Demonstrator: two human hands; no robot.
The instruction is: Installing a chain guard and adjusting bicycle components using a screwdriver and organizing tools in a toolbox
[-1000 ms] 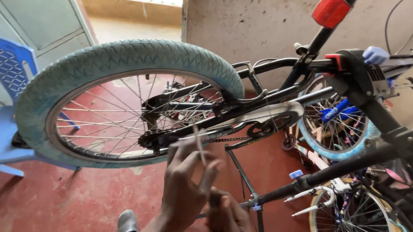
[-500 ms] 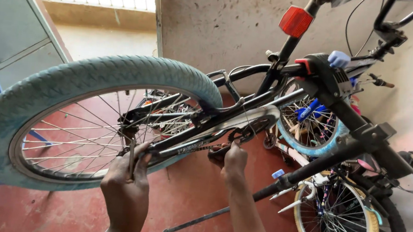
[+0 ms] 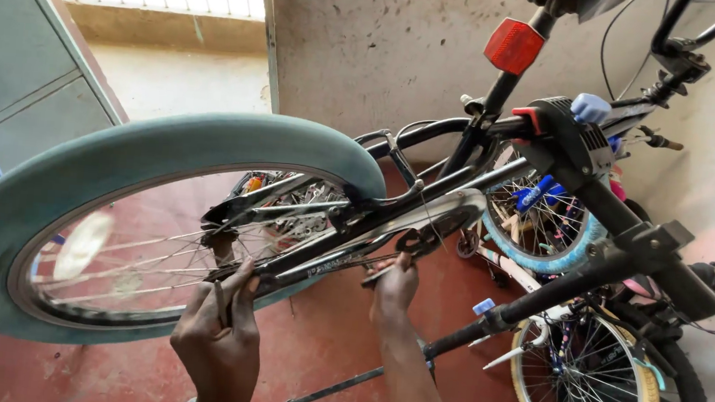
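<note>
Bicycle wheel [image 3: 116,206] gripped at its axle by left hand [image 3: 221,336]; right hand's [image 3: 393,286] fingers pinch the pedal crank [image 3: 414,242].

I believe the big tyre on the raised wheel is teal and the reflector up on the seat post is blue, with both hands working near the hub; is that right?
Not quite: the reflector on the seat post is red, not blue, as the head view shows. The tyre is teal, and the left hand and right hand are both at the frame near the hub.
</note>
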